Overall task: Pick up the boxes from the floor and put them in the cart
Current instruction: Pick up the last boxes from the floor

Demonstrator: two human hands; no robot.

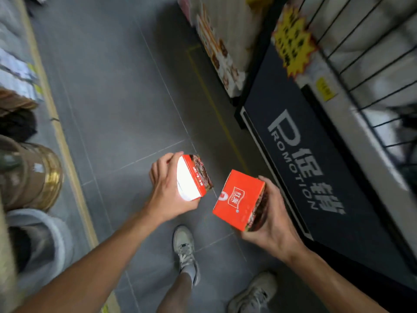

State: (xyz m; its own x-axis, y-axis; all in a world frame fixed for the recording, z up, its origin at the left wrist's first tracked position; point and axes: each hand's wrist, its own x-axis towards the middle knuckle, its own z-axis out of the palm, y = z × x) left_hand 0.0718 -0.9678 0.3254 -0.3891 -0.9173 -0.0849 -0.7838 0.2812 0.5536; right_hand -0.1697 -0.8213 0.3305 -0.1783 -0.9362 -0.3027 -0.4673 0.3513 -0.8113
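I hold two small red boxes above the grey tiled floor. My left hand (168, 195) grips one red box (194, 178), turned so its white underside faces me. My right hand (270, 224) cups the other red box (238, 199) from below and from the right, with its red face and white logo toward me. The two boxes are apart, with a narrow gap between them. No cart can be told for certain in this view.
A black promotion stand (316, 168) with a wire rack (372, 71) above it lines the right side. Packaged goods (221, 48) sit on a shelf at the top. Gold and grey containers (38, 177) stand at the left. My two shoes (185, 249) are on the floor below.
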